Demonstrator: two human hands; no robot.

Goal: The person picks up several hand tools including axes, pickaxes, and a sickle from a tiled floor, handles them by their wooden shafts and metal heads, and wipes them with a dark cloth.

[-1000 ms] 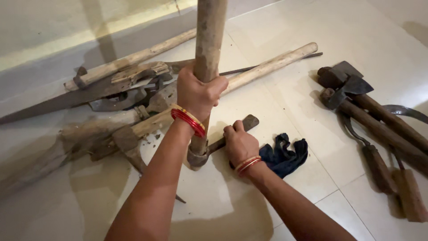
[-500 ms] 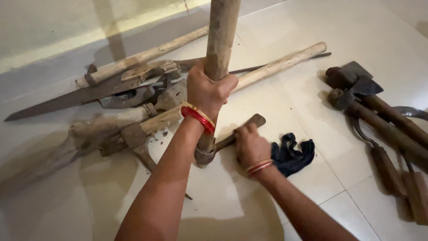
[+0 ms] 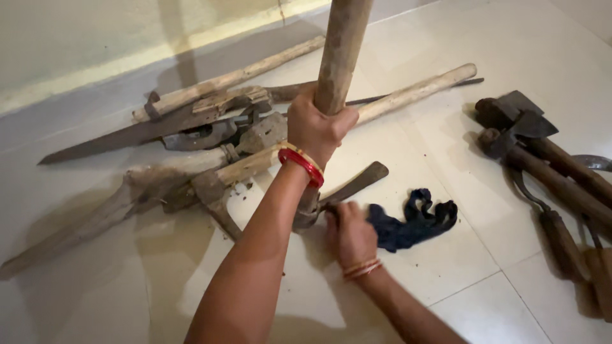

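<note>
We see our left hand (image 3: pixel 317 127) wrapped tight around a thick, upright wooden handle (image 3: pixel 341 54) that rises out of the top of the view; red and gold bangles (image 3: pixel 301 162) ring that wrist. The handle's lower end sits in a rusty metal socket (image 3: pixel 307 213) standing on the white tiled floor (image 3: pixel 459 255), and a dark, flat iron blade (image 3: pixel 357 183) runs out from that socket toward the right, lying low over the tiles. Our right hand (image 3: pixel 350 236) is down at the base of this tool, fingers curled against the blade just beside the socket; we cannot tell whether they close fully on it. Thin orange bangles (image 3: pixel 361 269) sit on that wrist. Touching the right hand's far side lies a crumpled dark blue cloth (image 3: pixel 411 222) on the floor.

Behind the upright handle, toward the wall, a heap of old tools lies across the tiles: a long pale wooden handle (image 3: pixel 414 92) slanting up to the right, another pale wooden pole (image 3: pixel 229 79) nearer the wall, a long pointed rusty blade (image 3: pixel 127 137), and a mud-caked wooden piece (image 3: pixel 146 188) stretching toward the left edge. Well apart, at the floor's right edge, several dark axe heads with brown wooden handles (image 3: pixel 529 143) lie side by side
</note>
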